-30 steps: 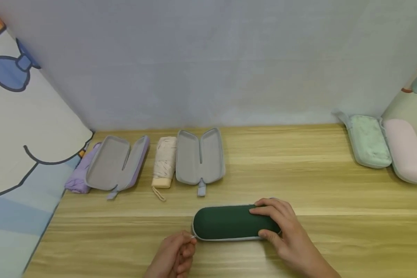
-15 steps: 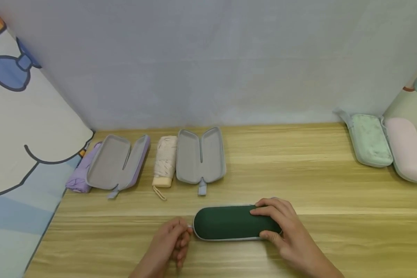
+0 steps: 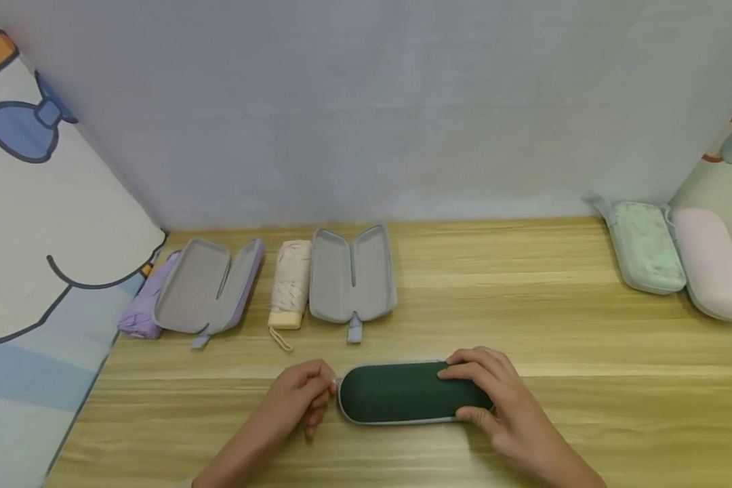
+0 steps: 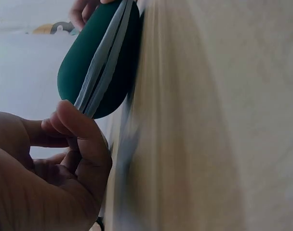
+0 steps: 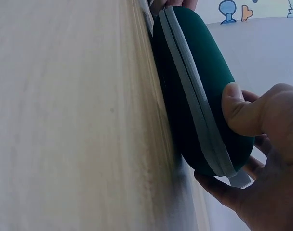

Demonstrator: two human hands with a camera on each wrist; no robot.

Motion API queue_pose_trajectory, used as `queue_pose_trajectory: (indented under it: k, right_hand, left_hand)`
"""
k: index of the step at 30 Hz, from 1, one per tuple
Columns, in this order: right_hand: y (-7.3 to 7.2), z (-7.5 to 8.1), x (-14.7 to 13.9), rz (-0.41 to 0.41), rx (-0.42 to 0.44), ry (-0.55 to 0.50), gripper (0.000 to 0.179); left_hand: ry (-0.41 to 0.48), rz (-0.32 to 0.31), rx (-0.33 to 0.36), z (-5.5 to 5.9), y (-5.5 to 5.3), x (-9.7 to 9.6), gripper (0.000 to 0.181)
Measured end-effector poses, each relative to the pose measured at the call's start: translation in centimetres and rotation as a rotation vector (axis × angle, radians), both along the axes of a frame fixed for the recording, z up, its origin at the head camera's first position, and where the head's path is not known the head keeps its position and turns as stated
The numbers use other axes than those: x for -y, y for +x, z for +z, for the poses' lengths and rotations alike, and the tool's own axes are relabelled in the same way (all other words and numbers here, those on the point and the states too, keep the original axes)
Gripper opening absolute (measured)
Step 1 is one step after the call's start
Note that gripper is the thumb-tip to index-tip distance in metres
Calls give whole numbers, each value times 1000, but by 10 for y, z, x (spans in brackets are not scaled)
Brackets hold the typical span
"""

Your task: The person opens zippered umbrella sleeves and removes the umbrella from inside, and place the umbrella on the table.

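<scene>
A dark green hard zip case [image 3: 402, 392] lies lengthwise on the table in the head view, with a pale grey zip band round its edge. At its left end my left hand [image 3: 299, 396] pinches the small zip pull between thumb and forefinger; the fingers mostly hide the pull. My right hand [image 3: 500, 407] holds the right end, its thumb on the near side and fingers over the top and far side. In the right wrist view the grey zip band [image 5: 197, 101] runs along the near side, and a grey fabric tab [image 5: 240, 179] sticks out by the right hand's fingers.
Behind stand an open grey-lined purple case [image 3: 195, 291] beside a folded purple umbrella [image 3: 143, 305], and an open grey case [image 3: 352, 285] beside a folded cream umbrella [image 3: 289, 285]. Back right are a mint case [image 3: 648, 247] and a pink case [image 3: 715, 264], near the wall.
My left hand has moved the zip pull round the case's left end, from the near corner away toward the far side. The right hand and the case have stayed in place.
</scene>
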State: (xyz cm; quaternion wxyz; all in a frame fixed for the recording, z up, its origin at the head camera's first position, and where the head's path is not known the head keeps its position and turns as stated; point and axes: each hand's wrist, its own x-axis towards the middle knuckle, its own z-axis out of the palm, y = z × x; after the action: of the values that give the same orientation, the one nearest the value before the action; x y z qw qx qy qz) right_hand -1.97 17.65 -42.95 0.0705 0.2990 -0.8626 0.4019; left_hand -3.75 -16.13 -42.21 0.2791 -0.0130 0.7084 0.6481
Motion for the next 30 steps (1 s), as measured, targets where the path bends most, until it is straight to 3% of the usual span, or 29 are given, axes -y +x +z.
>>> queue_pose_trajectory:
  k: [9,13,18,30]
  right_hand:
    - [-3,-1,-1,28,-4,7,56]
    - [-3,0,-1,35,23,9,55]
    - [-3,1,-2,37,11,19,55]
    - [-2,0,-3,35,-24,12,57]
  left_hand:
    - [-190,-139,-183,9,-21,-3,25]
    - [-258,-161,-211,12,-29,-9,23]
    - [-381,-194,-264,18,-37,-20,24]
    - [-553,-386,-465,28,-57,-51,32]
